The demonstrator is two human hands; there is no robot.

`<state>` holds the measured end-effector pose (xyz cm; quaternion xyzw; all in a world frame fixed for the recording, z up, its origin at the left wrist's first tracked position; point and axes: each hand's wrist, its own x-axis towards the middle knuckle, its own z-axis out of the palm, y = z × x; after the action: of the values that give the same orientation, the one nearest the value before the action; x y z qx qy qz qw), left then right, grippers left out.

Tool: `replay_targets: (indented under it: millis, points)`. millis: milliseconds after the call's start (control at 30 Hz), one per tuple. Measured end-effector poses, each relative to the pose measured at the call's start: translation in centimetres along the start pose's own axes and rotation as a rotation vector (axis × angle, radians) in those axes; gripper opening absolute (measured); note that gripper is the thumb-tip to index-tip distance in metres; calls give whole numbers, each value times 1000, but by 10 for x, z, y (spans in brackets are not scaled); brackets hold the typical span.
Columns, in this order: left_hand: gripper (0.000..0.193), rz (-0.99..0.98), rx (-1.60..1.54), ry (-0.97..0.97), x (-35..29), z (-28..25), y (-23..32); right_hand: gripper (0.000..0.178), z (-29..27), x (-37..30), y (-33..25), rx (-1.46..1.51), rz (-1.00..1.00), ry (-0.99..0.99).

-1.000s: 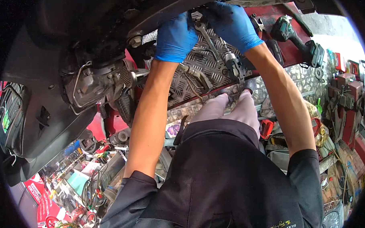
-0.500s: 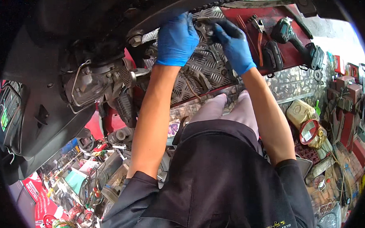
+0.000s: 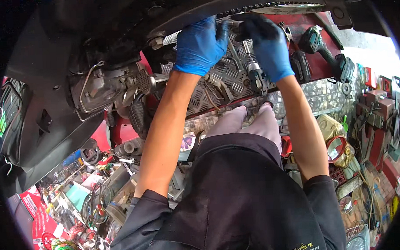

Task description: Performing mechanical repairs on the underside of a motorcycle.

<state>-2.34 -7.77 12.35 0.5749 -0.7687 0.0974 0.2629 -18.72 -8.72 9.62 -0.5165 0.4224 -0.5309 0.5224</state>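
Item: drive chain (image 3: pixel 266 7) of a raised motorcycle, at the far edge of the scene, running as a dark, greasy line of links along the swingarm above a red checker-plate lift table (image 3: pixel 224 75). Step judged in hand: seating or adjusting the chain by hand; the left hand (image 3: pixel 199 45), blue-gloved, was curled just beneath the links, and the right hand (image 3: pixel 268 47) (glove fingertips blackened) was closed about the run to its right, though what either actually pinched could not be told. Next move, as judged, called for a firm fingertip hold and care to keep the gloves out of the links, with the ratchet (image 3: pixel 254 70) lying near below on the table.
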Motion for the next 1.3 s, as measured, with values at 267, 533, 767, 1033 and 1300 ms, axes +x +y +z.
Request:
replay_targets:
  millis: [267,533,767,1033,1300]
  points:
    - [30,-395,-206,-284,17,-4,20,15,-20,12,-31,-633,-279,-20]
    - [31,-313,-153,-244,13,3,13,17,-13,26,-32,-945,-518,-94]
    - [34,-172,-122,-193,0,3,-7,19,-12,38,-43,-1101,-577,-299]
    - [31,36,-51,-45,-7,15,-19,19,-8,45,-46,-1109,-627,-439]
    - [29,110,-38,100,-1,16,-10,21,-5,49,-51,-1317,-483,-567]
